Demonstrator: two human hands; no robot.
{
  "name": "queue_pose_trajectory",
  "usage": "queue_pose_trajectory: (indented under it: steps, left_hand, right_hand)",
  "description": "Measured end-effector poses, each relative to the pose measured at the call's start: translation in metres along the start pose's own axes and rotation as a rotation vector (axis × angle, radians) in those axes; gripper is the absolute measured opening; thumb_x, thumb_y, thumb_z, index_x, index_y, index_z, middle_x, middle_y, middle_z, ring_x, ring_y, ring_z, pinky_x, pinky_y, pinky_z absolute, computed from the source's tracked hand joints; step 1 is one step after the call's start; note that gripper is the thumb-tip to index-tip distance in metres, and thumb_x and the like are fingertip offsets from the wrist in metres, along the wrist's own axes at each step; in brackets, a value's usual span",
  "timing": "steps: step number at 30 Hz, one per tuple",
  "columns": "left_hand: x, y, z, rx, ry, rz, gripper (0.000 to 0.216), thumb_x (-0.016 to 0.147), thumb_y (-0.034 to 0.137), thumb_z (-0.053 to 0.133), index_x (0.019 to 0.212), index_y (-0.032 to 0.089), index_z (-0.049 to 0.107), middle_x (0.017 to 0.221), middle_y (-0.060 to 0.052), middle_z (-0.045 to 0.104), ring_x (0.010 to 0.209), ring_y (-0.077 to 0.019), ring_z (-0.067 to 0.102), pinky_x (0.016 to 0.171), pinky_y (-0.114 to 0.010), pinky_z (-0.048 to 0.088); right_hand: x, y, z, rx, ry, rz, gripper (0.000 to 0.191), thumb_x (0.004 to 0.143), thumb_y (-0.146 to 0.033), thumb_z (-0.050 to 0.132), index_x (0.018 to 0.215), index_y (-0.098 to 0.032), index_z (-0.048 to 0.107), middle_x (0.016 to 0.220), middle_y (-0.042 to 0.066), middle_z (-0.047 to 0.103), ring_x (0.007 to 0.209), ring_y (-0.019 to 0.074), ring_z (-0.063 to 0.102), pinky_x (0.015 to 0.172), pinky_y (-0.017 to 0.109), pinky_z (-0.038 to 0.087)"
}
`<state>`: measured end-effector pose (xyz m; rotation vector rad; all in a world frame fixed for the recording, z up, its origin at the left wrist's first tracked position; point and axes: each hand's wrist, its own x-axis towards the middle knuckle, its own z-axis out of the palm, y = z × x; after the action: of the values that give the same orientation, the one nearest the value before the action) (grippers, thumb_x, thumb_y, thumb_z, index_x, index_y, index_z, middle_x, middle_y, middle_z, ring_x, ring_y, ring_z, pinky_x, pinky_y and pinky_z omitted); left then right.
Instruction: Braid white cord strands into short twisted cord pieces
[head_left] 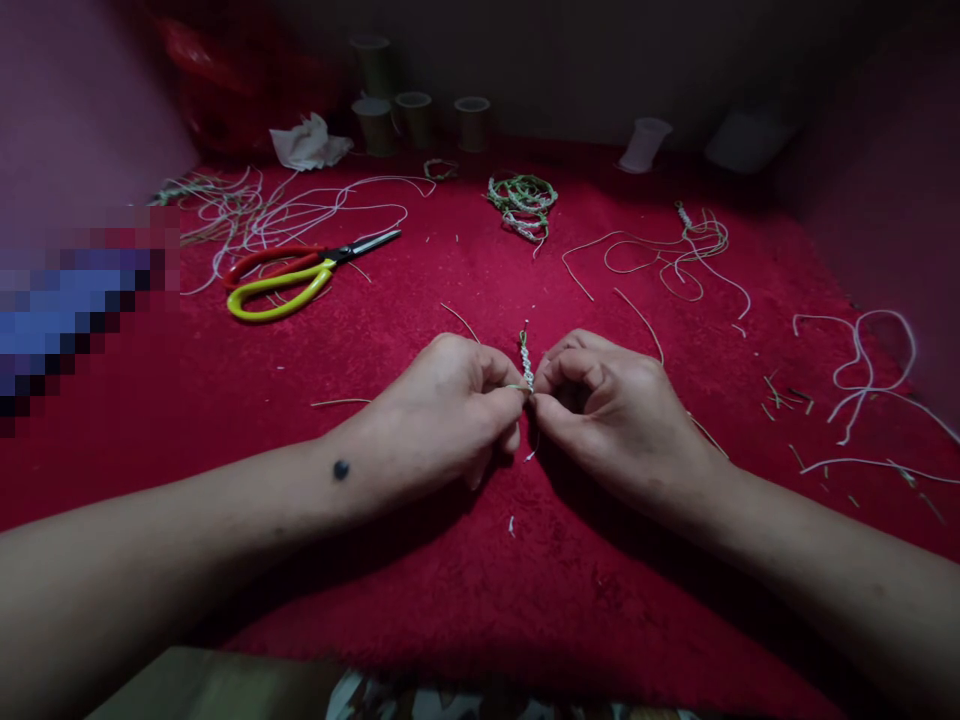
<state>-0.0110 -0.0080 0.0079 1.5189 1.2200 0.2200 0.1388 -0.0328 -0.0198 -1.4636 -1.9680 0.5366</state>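
My left hand (450,405) and my right hand (604,405) meet in the middle of a red cloth (480,560). Both are closed in a pinch on a short braided cord (526,362) of white and green strands. The braid stands up between the fingertips, and its upper end pokes out above them. Thin strand ends trail down below the fingers. Small white clippings (512,524) lie on the cloth just under my hands.
Scissors (300,275) with red and yellow handles lie at the left. Loose white cords (300,210) spread behind them, and more cords (675,255) lie at the right. A pile of finished braids (523,200) sits behind; spools (414,118) and crumpled tissue (309,143) at the back.
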Motion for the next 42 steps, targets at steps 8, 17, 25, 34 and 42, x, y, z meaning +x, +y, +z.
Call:
queue_pose_trajectory:
  steps: [8,17,25,34,42]
  left_hand:
    - [0.0025,-0.0021,-0.0021,-0.005,-0.008,0.013,0.025,0.081,0.024,0.050,0.058,0.015,0.055,0.035,0.004,0.047,0.027,-0.0056,0.040,0.027,-0.015,0.027]
    - [0.0058,0.0008,0.0007,-0.029,0.001,-0.004,0.028,0.081,0.019,0.050,0.053,0.015,0.050,0.032,0.006,0.043,0.024,-0.0046,0.041,0.025,-0.013,0.025]
    - [0.0090,0.0021,0.0019,-0.025,0.024,-0.026,0.024,0.076,0.012,0.050,0.052,0.015,0.048,0.033,0.007,0.045,0.023,-0.0040,0.040,0.023,-0.012,0.024]
    - [0.0075,0.0031,0.0011,-0.043,0.024,-0.018,0.026,0.074,0.009,0.049,0.049,0.015,0.049,0.031,0.007,0.044,0.021,-0.0029,0.037,0.022,-0.010,0.022]
    - [0.0090,-0.0004,0.0038,-0.110,0.045,-0.006,0.023,0.075,0.009,0.050,0.053,0.014,0.050,0.038,0.005,0.050,0.023,-0.0037,0.039,0.022,-0.012,0.025]
  right_hand:
    - [0.0009,0.0045,0.0018,-0.026,-0.003,-0.060,0.012,0.069,-0.005,0.053,0.062,-0.015,0.055,0.066,0.002,0.054,0.057,0.0099,0.048,0.054,0.023,0.039]
    - [-0.0013,0.0059,0.0039,-0.064,0.007,-0.121,0.011,0.071,-0.004,0.056,0.064,-0.013,0.057,0.070,0.003,0.055,0.060,0.0100,0.049,0.056,0.023,0.041]
    - [0.0000,0.0041,-0.0005,-0.016,-0.001,-0.092,0.012,0.070,-0.002,0.059,0.062,-0.011,0.060,0.067,0.003,0.056,0.059,0.0105,0.051,0.056,0.023,0.041]
    - [0.0007,0.0034,-0.0028,0.001,-0.007,-0.053,0.012,0.070,-0.002,0.057,0.063,-0.010,0.063,0.067,0.004,0.057,0.060,0.0117,0.053,0.057,0.024,0.042]
    - [0.0012,0.0022,-0.0012,-0.022,0.001,-0.066,0.014,0.071,-0.003,0.058,0.060,-0.010,0.061,0.065,0.003,0.055,0.058,0.0101,0.050,0.055,0.023,0.040]
